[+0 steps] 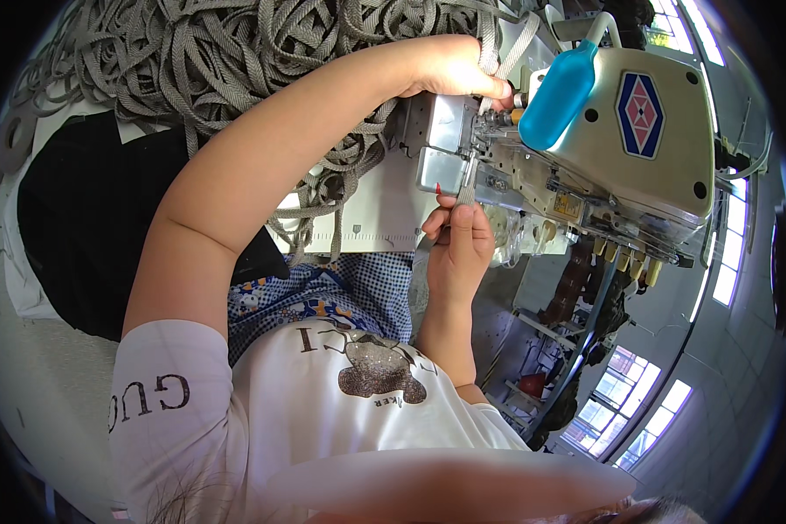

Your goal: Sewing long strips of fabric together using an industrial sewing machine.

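Observation:
A cream sewing machine [664, 175] stands at the right, its metal stitching parts facing left. My left hand [458, 68] reaches across to the machine's far side. Its thumb and fingers are closed on a grey woven strap [491, 52] that comes down from the heap. On the near side, my right hand [459, 244] pinches a flat piece of grey strap [466, 194] between thumb and fingers, just below the metal plate [443, 168]. Whether both hands hold one continuous strap is hidden by the machine parts.
A large tangled heap of grey strap [236, 52] covers the far left of the white table [367, 231]. Black cloth [87, 218] lies at the left. A blue oblong piece [561, 98] hangs before the machine head. Shelving [541, 336] and windows [616, 393] are farther right.

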Demonstrator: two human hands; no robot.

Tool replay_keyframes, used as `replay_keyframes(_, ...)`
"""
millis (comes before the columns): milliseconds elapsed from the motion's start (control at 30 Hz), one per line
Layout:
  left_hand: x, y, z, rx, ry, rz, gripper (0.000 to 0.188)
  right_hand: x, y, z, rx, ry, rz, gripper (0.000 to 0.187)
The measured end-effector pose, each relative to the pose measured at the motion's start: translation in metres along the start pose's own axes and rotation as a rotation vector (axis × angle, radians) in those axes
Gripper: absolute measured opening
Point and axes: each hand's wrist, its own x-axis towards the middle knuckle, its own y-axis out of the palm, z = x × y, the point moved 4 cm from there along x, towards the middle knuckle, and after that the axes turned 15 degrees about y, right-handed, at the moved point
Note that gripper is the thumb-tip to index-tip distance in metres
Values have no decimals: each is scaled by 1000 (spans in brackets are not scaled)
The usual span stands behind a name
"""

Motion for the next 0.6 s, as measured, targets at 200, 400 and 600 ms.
replay_keyframes(200,1,-1,4,-18,26,10,19,0,1,0,-8,-4,5,27)
replay_keyframes(400,1,0,2,-17,21,8,20,0,1,0,2,1,-11,27)
replay_keyframes(600,0,0,1,2,56,2,20,0,1,0,4,3,-4,27)
